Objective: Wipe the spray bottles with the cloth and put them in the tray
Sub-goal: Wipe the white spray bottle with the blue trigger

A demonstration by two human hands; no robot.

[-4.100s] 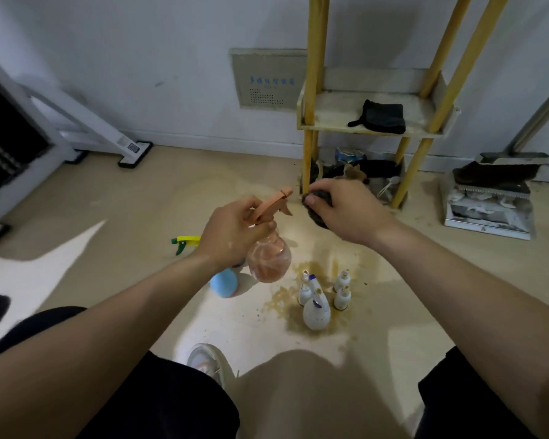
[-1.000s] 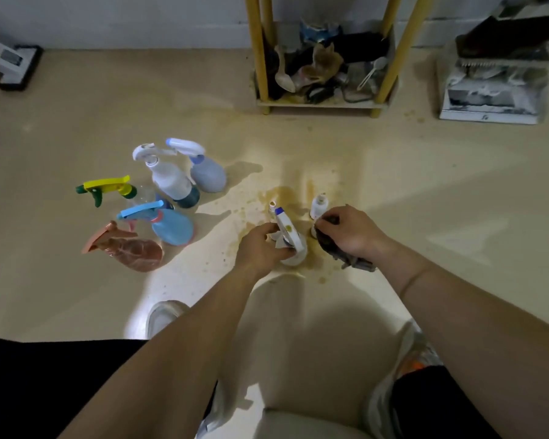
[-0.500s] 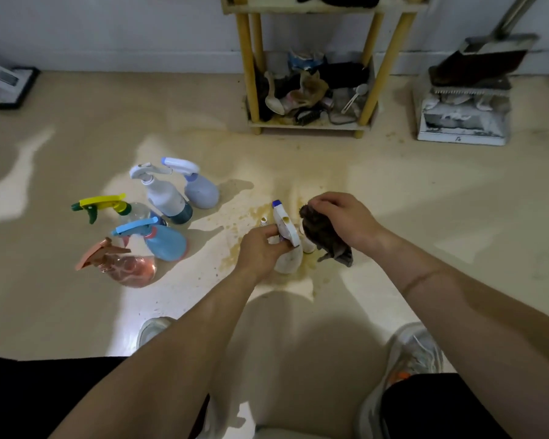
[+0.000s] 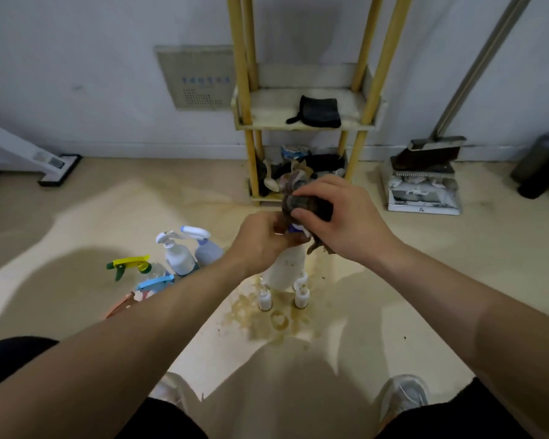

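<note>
My left hand (image 4: 260, 240) grips the neck of a white spray bottle (image 4: 285, 267) with a blue nozzle, lifted off the floor. My right hand (image 4: 339, 217) holds a dark crumpled cloth (image 4: 301, 201) pressed over the bottle's head. Two small white bottles (image 4: 264, 299) (image 4: 301, 296) stand on the stained floor below. To the left on the floor are several other spray bottles: a white one (image 4: 176, 256), a pale blue one (image 4: 205, 250), a yellow-and-green-topped one (image 4: 133, 266), a blue-triggered one (image 4: 154, 283) and a pink one (image 4: 121, 307) partly hidden by my left forearm. No tray is identifiable.
A yellow-legged shelf rack (image 4: 301, 122) stands against the wall ahead, with a black cloth (image 4: 317, 112) on its shelf and clutter below. A dustpan (image 4: 423, 182) sits at the right, a dark bin (image 4: 542, 166) at the far right. A brown spill (image 4: 276, 321) stains the floor.
The white bottle has been lifted from the floor to chest height, and the cloth has moved onto its head. The view has tilted up toward the wall.
</note>
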